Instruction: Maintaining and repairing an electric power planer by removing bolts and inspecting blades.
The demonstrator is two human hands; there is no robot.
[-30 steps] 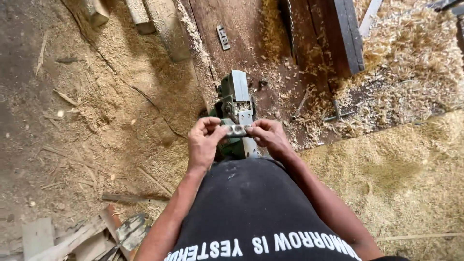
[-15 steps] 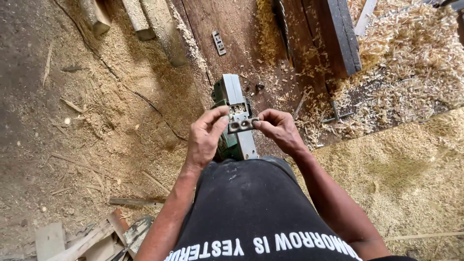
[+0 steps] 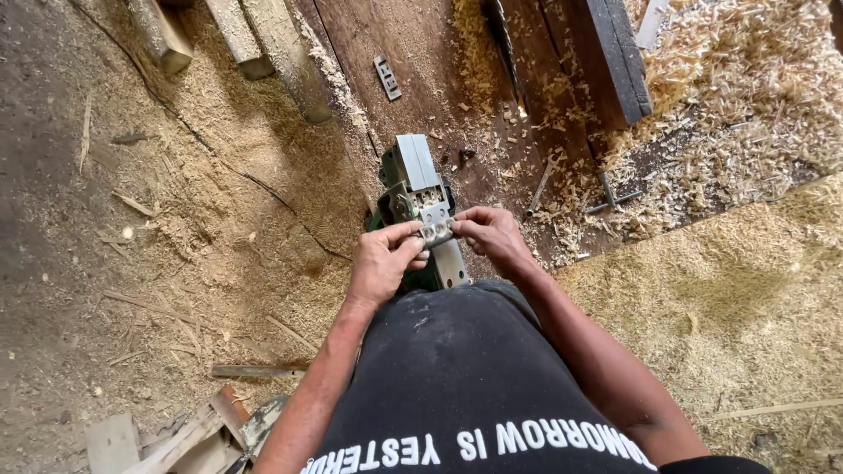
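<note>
We are pinching a small ridged metal plate [image 3: 436, 232] between both hands, left hand [image 3: 384, 263] and right hand [image 3: 492, 235] curled together over the upturned green electric planer [image 3: 413, 197], its smooth grey sole facing us, resting on dark, shaving-strewn planks [image 3: 413, 61]

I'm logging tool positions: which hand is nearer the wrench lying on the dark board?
Right. The right hand sits just left of the wrench; the left hand is farther off, across the green electric planer both hands touch.
</note>
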